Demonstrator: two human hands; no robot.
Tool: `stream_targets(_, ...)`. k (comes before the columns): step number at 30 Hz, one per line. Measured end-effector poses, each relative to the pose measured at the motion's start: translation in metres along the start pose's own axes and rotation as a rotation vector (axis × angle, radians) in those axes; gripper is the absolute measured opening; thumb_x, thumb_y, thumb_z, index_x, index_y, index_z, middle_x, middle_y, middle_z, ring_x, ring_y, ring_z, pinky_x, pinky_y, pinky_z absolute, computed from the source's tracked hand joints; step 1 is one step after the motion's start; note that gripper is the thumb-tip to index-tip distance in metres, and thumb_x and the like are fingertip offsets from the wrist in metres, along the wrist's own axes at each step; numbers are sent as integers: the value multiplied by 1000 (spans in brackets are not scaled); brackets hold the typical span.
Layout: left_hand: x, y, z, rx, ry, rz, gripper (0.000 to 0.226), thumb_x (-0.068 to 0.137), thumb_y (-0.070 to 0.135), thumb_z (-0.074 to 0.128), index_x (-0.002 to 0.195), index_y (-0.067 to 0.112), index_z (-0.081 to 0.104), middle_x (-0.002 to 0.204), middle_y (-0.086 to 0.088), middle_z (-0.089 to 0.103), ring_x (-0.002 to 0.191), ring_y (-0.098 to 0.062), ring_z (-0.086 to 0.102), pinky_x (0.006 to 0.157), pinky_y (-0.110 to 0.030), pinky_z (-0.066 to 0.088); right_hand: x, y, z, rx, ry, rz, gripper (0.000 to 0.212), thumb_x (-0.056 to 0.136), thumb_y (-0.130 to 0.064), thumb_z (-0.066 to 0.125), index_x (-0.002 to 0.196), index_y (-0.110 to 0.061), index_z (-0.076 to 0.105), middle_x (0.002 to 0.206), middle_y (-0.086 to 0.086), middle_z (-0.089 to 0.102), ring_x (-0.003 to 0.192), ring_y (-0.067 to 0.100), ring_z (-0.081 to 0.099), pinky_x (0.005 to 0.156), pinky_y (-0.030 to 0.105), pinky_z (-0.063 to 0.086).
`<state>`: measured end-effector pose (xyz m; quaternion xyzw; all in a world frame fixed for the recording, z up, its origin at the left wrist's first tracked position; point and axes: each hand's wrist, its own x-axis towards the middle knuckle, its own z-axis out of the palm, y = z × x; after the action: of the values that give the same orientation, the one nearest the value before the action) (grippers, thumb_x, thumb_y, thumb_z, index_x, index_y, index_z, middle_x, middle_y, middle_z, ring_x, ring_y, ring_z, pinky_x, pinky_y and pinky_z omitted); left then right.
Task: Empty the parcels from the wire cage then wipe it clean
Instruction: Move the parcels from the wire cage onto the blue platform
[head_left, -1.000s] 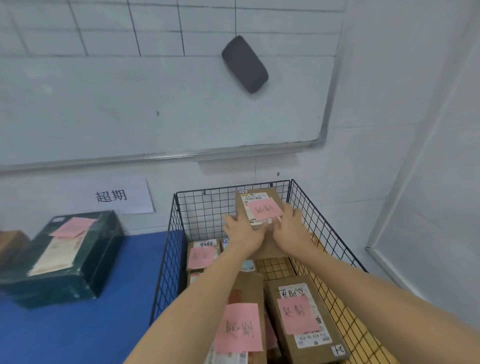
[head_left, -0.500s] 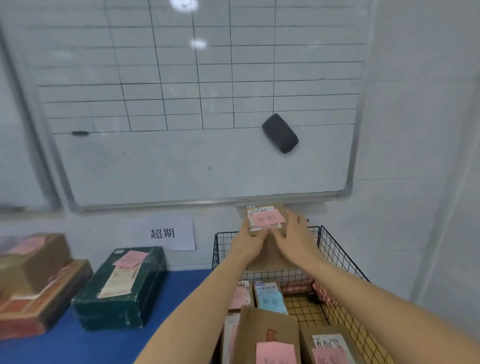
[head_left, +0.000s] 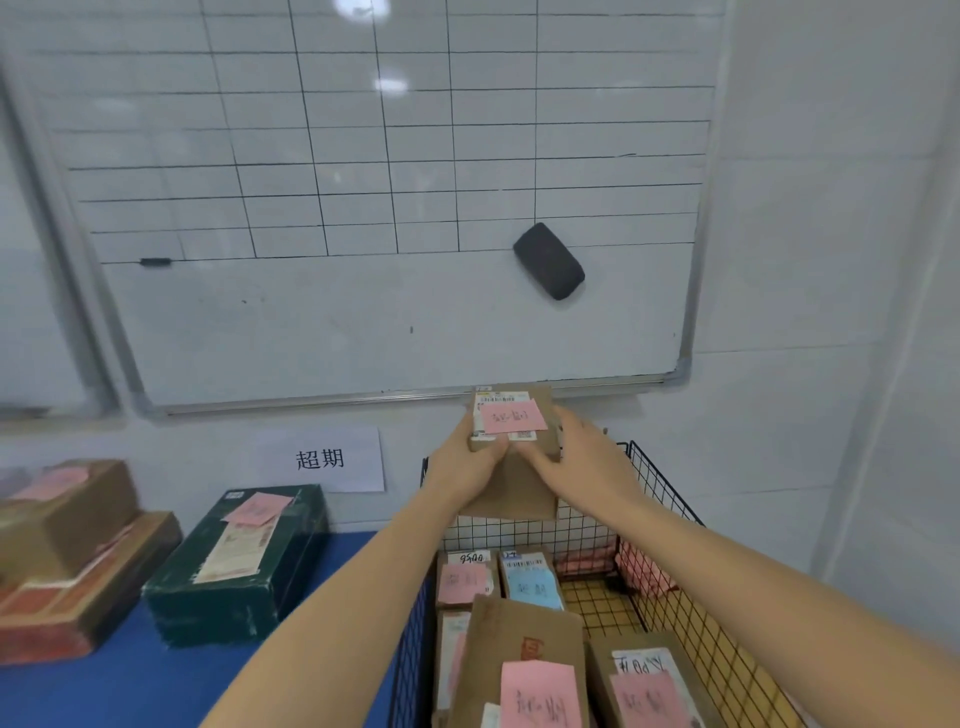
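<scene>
A brown cardboard parcel with a pink note on top is held up above the back rim of the black wire cage. My left hand grips its left side and my right hand grips its right side. Inside the cage lie several more brown parcels with pink and blue notes. Part of the cage's yellowish floor shows at the back right.
The cage stands on a blue table. A dark green box and stacked brown boxes lie left of the cage. A whiteboard with a black eraser hangs on the wall, with a paper sign below it.
Both hands have lifted the parcel out of the cage to above its back rim. The camera has tilted up, showing more of the whiteboard and the boxes at the left.
</scene>
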<state>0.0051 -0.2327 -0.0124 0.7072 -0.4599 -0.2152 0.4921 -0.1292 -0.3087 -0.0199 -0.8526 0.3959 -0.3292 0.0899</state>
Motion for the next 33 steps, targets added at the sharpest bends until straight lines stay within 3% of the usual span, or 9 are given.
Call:
stream_targets(4,-6,3,-18,51,50,28,65,96,32,52,150,37,17,142,0,47,130,-23,42,94,-26,32,-1,-20,-10,49,1,-101,62,90,-58,50,141,-24,41,135,-5,54,117,14,54,89,28,44)
stream_targets(8,-14,0,-34,27,157,-21,77,96,32,53,153,25,2,144,-6,44,131,-25,41,91,-27,33,-2,-40,-13,66,-11,-165,67,92,-53,52,146,-18,35,144,-2,46,131,17,42,102,28,35)
stream_targets(11,-21,-4,-47,27,249,-41,72,96,29,52,153,18,9,140,-7,48,123,-26,47,87,-27,34,-1,-52,-6,88,-60,-195,71,91,-53,54,147,-16,31,147,0,43,132,17,40,105,29,33)
stream_targets(15,-29,-22,-63,15,320,-21,50,96,25,52,141,22,32,126,-3,57,96,-17,49,79,-28,37,-2,-70,8,110,-113,-189,73,90,-54,55,148,-17,29,148,1,40,134,17,37,105,30,33)
stream_targets(18,-35,-37,-77,2,319,-40,50,96,23,53,141,20,33,119,7,54,96,-13,46,79,-25,34,-6,-87,22,144,-150,-178,70,91,-51,56,146,-16,31,146,1,42,131,18,40,101,30,36)
stream_targets(21,-35,-54,-97,-13,308,-63,53,96,23,52,144,17,31,117,3,52,96,-13,42,80,-24,31,-10,-111,35,120,-172,-174,72,92,-47,56,148,-12,27,149,4,39,134,20,37,105,32,34)
stream_targets(25,-35,-79,-126,-9,260,-79,54,97,23,51,146,15,28,98,8,48,93,-13,40,77,-23,30,-13,-146,57,130,-180,-144,64,93,-42,57,146,-16,32,146,1,43,132,20,41,103,31,35)
stream_targets(29,-32,-103,-157,-7,204,-75,57,96,24,52,146,15,27,131,-6,54,101,-16,46,83,-26,34,-14,-178,90,97,-191,-113,62,88,-47,57,142,-23,37,134,-3,53,122,19,50,97,35,45)
stream_targets(33,-29,-123,-174,-1,154,-54,60,97,25,51,148,15,23,138,-5,49,118,-23,48,84,-23,31,-22,-195,110,98,-226,-22,65,86,-42,62,143,-24,36,134,0,53,121,20,51,97,35,46)
